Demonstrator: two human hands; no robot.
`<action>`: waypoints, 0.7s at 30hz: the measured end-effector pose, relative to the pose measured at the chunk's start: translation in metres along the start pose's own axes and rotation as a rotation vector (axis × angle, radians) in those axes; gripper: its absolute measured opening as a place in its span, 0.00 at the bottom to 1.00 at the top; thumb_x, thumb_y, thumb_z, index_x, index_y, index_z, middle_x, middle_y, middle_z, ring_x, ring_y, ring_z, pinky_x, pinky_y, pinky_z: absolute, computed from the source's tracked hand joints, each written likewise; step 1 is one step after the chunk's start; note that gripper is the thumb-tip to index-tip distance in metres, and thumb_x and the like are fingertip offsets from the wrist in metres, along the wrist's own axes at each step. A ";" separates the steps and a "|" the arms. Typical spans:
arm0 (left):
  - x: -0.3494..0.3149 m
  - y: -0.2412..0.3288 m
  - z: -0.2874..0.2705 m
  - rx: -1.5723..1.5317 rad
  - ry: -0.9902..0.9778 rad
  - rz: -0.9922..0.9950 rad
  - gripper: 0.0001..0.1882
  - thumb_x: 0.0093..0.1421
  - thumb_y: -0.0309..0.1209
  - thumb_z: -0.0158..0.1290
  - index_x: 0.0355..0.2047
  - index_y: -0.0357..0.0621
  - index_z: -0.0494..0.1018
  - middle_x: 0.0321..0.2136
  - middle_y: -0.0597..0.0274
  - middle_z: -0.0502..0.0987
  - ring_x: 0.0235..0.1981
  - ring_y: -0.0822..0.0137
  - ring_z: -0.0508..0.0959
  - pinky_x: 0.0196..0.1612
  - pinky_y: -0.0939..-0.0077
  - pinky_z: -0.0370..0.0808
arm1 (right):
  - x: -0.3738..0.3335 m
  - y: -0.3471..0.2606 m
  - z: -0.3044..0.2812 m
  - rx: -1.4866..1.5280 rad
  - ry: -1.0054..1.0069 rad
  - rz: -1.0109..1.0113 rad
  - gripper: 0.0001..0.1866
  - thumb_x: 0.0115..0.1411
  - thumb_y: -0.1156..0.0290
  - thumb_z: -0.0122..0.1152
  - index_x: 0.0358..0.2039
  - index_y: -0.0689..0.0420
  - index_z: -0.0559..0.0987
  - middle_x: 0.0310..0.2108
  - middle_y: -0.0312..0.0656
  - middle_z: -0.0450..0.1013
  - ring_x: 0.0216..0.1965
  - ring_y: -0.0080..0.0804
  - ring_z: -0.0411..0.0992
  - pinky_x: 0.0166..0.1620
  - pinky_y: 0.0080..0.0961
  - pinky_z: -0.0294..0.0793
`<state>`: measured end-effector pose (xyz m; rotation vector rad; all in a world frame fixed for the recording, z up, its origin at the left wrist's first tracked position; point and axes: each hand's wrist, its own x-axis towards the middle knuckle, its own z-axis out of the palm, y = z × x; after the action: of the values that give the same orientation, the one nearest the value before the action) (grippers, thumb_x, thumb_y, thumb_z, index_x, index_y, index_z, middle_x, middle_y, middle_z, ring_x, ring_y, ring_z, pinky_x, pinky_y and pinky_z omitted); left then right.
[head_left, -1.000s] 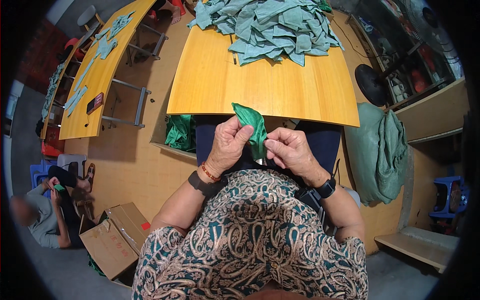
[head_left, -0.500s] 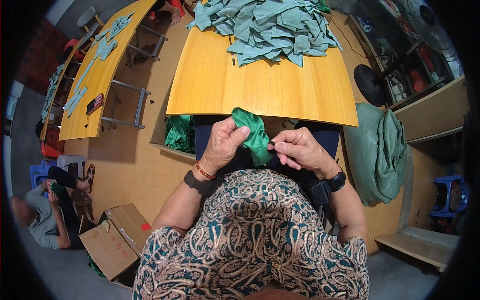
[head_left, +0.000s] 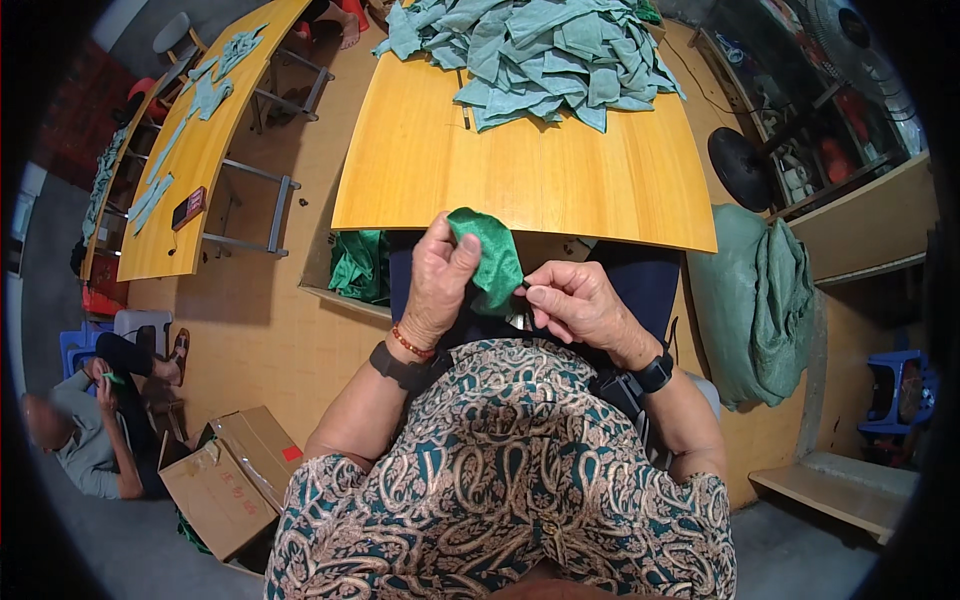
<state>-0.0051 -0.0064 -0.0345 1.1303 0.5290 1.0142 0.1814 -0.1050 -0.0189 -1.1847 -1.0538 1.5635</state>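
A piece of shiny green fabric (head_left: 490, 262) hangs over my lap, just short of the table's near edge. My left hand (head_left: 440, 280) grips its left side between thumb and fingers. At the fabric's lower right edge, my right hand (head_left: 580, 305) pinches a small dark thing, mostly hidden by the fingertips, so I cannot tell its kind. On the far part of the yellow wooden table (head_left: 520, 190) lies a big heap of pale green cloth pieces (head_left: 560, 60). A thin dark stick-like thing (head_left: 464, 115) lies beside the heap.
Under the table's left side, a box holds more green fabric (head_left: 360, 265). A large green sack (head_left: 755, 310) stands at right, near a black fan (head_left: 740, 170). At left are another long table (head_left: 200, 140), an open cardboard box (head_left: 230, 485) and a seated person (head_left: 90, 430) handling green cloth.
Both hands have shifted slightly left with the green fabric, which now spreads flatter and faces up more. The seated person's hands have moved a little too.
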 end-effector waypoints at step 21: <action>-0.002 -0.003 0.003 -0.289 0.000 -0.069 0.14 0.64 0.30 0.58 0.45 0.41 0.67 0.37 0.65 0.77 0.38 0.77 0.77 0.43 0.81 0.75 | -0.013 0.004 -0.004 0.089 0.120 -0.026 0.08 0.67 0.72 0.57 0.40 0.65 0.79 0.21 0.37 0.75 0.13 0.12 0.64 0.16 0.10 0.61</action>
<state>-0.0024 -0.0100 -0.0365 0.8501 0.4037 0.9954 0.1869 -0.1182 -0.0205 -1.1843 -0.9096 1.4852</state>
